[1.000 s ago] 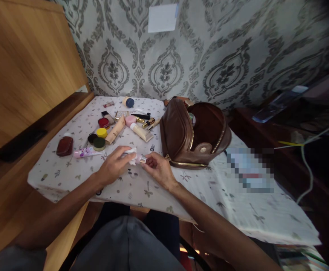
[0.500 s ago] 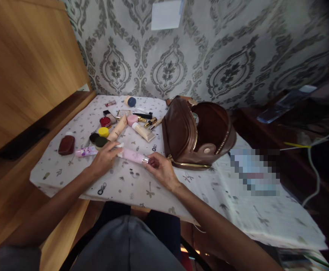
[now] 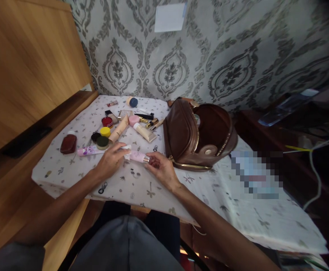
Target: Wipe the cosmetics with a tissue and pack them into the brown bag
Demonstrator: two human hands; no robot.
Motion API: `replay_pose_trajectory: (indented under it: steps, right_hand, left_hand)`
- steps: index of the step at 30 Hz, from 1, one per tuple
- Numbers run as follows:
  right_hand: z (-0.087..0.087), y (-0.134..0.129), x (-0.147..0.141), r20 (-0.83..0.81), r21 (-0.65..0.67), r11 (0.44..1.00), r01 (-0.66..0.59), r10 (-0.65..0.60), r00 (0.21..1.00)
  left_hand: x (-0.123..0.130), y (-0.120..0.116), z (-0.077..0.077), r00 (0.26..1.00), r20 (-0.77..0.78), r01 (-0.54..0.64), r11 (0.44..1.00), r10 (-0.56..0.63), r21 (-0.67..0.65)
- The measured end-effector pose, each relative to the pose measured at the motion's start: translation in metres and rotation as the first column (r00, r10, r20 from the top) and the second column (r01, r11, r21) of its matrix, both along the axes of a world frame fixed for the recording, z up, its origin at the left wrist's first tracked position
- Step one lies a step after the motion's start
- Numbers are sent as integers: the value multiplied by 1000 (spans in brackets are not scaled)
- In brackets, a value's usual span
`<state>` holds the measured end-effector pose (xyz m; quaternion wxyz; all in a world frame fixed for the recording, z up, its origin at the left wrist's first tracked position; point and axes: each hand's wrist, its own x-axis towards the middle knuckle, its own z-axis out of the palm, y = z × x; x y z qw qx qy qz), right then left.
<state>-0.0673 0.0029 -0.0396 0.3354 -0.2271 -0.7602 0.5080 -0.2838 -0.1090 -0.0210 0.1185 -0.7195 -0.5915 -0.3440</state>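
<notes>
A pale pink cosmetic tube (image 3: 138, 156) with a silver cap lies level between my two hands, just above the tabletop. My right hand (image 3: 162, 169) is closed on its cap end. My left hand (image 3: 112, 161) pinches a crumpled white wipe (image 3: 127, 147) against the tube's other end. Just beyond the left hand sit a dark green-lidded jar (image 3: 102, 142), a yellow-lidded jar (image 3: 105, 131) and a peach tube (image 3: 119, 128). A white and purple tube (image 3: 91, 150) lies to the left of that hand.
An unzipped brown leather bag (image 3: 181, 131) stands right of the cosmetics. Behind them are a cream tube (image 3: 146, 132), a pink-capped item (image 3: 134, 120) and a blue-lidded jar (image 3: 133, 102). A dark red bottle (image 3: 68, 143) lies at left. A wooden cabinet (image 3: 34, 49) borders the table.
My left hand has slid right along the pink tube with the wipe, covering more of the tube. The right hand has stayed on the cap. The view has shifted slightly.
</notes>
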Motion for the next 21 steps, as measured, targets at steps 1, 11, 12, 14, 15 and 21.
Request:
replay_pose_trajectory:
  steps: [1,11,12,14,15,21]
  right_hand:
    - [1,-1,0,-6,20,1000,8,-8,1000]
    - [3,1,2,-28,84,996,8,-6,1000]
    - [1,2,2,-18,84,996,9,-8,1000]
    - [0,2,2,-6,84,996,17,-16,1000]
    - [-1,2,2,-4,84,996,19,-18,1000]
    - [1,0,2,-14,94,996,4,-3,1000]
  left_hand:
    - [12,0,4,999,-5,42,999,-42,10]
    - [22,0,8,985,-125,122,992,-122,-2]
    - [11,-2,5,987,-127,100,995,-100,-7]
    - [-9,-6,-2,990,-127,54,998,-56,-19]
    - [-18,-8,-6,991,-127,30,999,-33,-26]
    - [-48,-13,-19,996,-71,-67,995,62,-69]
